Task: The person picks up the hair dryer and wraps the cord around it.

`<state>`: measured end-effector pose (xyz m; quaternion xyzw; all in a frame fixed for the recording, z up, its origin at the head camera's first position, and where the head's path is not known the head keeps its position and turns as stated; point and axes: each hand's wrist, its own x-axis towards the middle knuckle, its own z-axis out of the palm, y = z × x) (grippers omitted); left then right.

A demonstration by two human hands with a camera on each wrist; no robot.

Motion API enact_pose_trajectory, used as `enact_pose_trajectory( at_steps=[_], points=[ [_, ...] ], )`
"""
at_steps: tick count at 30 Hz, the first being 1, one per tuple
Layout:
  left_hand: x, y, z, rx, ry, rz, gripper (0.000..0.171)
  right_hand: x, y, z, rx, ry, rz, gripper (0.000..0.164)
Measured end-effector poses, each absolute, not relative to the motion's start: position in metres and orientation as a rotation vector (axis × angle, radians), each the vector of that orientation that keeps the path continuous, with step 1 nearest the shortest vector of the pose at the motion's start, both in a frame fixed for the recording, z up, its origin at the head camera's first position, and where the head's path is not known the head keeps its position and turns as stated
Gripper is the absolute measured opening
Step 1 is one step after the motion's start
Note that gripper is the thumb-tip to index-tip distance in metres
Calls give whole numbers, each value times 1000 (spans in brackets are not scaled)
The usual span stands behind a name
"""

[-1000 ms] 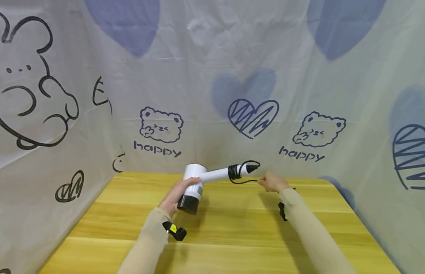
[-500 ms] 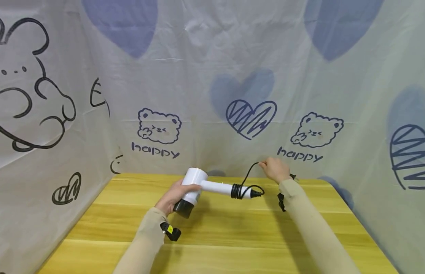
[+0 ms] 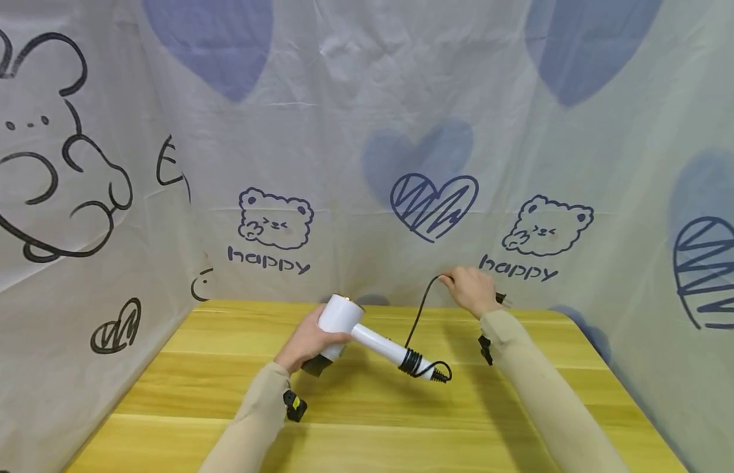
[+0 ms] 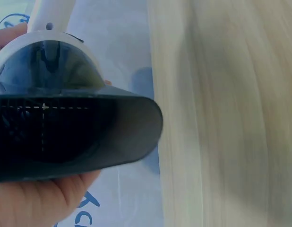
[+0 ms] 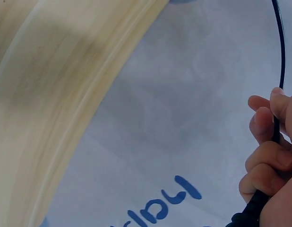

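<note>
A white hair dryer [image 3: 378, 343] is held above the table by my left hand [image 3: 307, 339], which grips its barrel. Its dark flat nozzle [image 4: 80, 135] fills much of the left wrist view. The handle slants down to the right, with black cord [image 3: 411, 362] coiled several times round its lower end. From the coil a free length of cord [image 3: 422, 305] rises to my right hand [image 3: 470, 288]. In the right wrist view thumb and fingers [image 5: 266, 163] pinch and curl round this cord. The plug [image 3: 503, 300] sticks out past the right hand's far side.
The yellow wood-grain table [image 3: 367, 440] lies beneath both hands. Behind its back edge hangs a pale printed curtain [image 3: 355, 85] with hearts and bear drawings, which also closes in the left and right sides. Small black cameras sit on both wrists.
The hair dryer's handle has swung from pointing slightly up to slanting down. My right hand has risen, pulling the cord upward; the length between coil and hand is longer and straighter.
</note>
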<state>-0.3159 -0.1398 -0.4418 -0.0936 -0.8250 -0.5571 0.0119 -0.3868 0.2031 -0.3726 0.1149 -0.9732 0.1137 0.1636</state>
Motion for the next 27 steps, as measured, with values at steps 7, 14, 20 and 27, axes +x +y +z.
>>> enact_pose_trajectory(
  at_steps=[7,14,20,27],
  points=[
    [-314,-136,-440,-373,-2587,-1466,89,-381,193,-370,379,-2651,335,36],
    [-313,-133,-441,-248,-2577,-1309,86,-374,189,-364,423,-2499,351,33],
    [-314,-128,-444,-142,-2533,-1244,81,-368,185,-363,503,-2330,376,26],
    [-313,-124,-445,16,-2533,-1260,87,-355,181,-364,657,-2119,354,14]
  ],
)
